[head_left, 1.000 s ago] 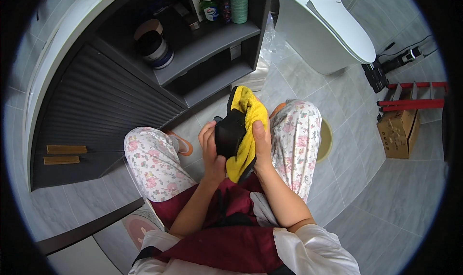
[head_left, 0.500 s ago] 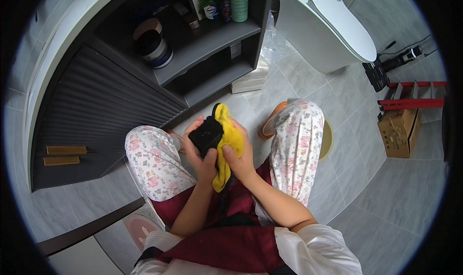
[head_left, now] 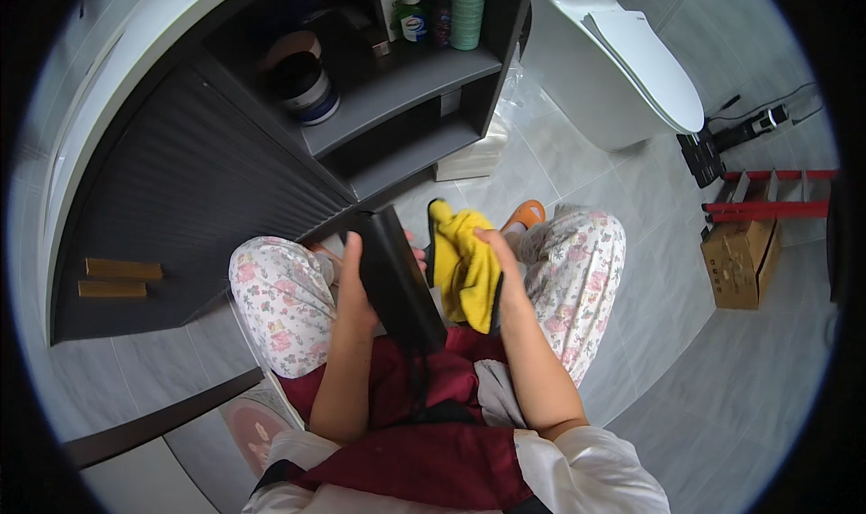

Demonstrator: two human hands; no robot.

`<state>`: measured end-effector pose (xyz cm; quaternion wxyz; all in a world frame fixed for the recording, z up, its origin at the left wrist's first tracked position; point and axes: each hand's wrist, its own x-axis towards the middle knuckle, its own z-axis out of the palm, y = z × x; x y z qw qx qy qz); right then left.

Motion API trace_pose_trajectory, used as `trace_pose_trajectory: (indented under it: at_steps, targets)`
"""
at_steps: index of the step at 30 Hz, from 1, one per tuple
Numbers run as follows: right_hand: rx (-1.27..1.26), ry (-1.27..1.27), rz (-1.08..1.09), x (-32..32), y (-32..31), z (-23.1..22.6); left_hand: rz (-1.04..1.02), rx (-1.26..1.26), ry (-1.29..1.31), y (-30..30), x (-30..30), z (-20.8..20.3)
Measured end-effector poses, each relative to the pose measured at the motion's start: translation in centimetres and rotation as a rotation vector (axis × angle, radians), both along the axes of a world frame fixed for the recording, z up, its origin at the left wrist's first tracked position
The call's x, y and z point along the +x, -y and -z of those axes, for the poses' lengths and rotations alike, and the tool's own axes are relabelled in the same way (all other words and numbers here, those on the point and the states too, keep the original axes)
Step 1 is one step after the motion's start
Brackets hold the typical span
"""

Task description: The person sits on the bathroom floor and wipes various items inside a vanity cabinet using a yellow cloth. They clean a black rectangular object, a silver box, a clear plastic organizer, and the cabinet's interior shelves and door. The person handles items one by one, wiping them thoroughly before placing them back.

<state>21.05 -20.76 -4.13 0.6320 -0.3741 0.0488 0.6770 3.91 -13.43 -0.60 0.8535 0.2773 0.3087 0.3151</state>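
My left hand (head_left: 359, 279) is wrapped round a long, black, box-shaped object (head_left: 397, 284), thumb on its near-left side and fingertips showing past its right side. It is tilted, its lower end toward my lap; a thin dark strap or cord seems to hang there. What kind of object it is I cannot make out. To the right, my right hand (head_left: 507, 266) grips a yellow cloth (head_left: 465, 266) with dark edging, bunched and hanging down. A small gap separates the cloth from the black object. Both hands are above my lap, between my knees.
Ahead on the left stands a dark cabinet (head_left: 180, 207) with open shelves holding a tub (head_left: 311, 95), a green bottle (head_left: 412, 18) and a teal cylinder (head_left: 467, 13). A white toilet (head_left: 586, 90) is ahead right. Farther right are a cardboard box (head_left: 735, 266) and a red ladder (head_left: 767, 209).
The yellow cloth has come away from the black object and moved right with my right hand. My left hand has turned the object so its long side shows.
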Motion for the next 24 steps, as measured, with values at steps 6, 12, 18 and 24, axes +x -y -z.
trace_pose_trajectory:
  at_steps: [6,12,18,24]
  targets:
    - [0.459,0.342,0.096,3.0,-1.0,-3.8,0.108,0.471,-0.181,-0.2,0.9,-1.3]
    - [0.711,0.824,-0.139,5.3,-3.6,-8.3,0.189,1.170,-0.573,-4.8,1.1,-4.7]
    - [1.039,1.790,-0.180,4.4,-6.2,-9.6,0.218,1.399,-0.658,-9.4,0.7,-2.5]
    - [0.936,1.993,-0.050,4.1,-5.9,-6.7,0.400,1.449,-0.502,-9.1,1.2,-1.8]
